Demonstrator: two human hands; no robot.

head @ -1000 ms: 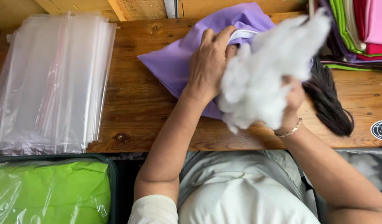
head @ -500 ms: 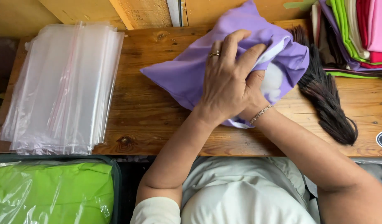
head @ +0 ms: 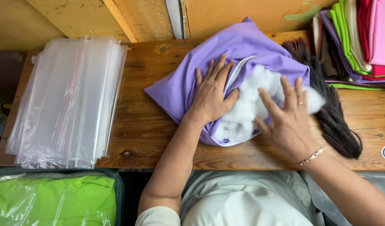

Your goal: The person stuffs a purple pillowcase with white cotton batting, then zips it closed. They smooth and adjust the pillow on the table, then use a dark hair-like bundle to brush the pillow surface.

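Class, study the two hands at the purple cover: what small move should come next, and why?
Probably the right hand should push the white stuffing deeper into the purple cover, since fluff bulges from the opening, which the left hand holds apart.

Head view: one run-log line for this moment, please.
left hand flat on purple cover | right hand pressing white stuffing | clear bags stacked left

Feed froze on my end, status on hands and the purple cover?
Left hand flat on purple cover, pinning it. Right hand open, pressing white stuffing at the opening. Dark brush beside right hand, touching nothing.
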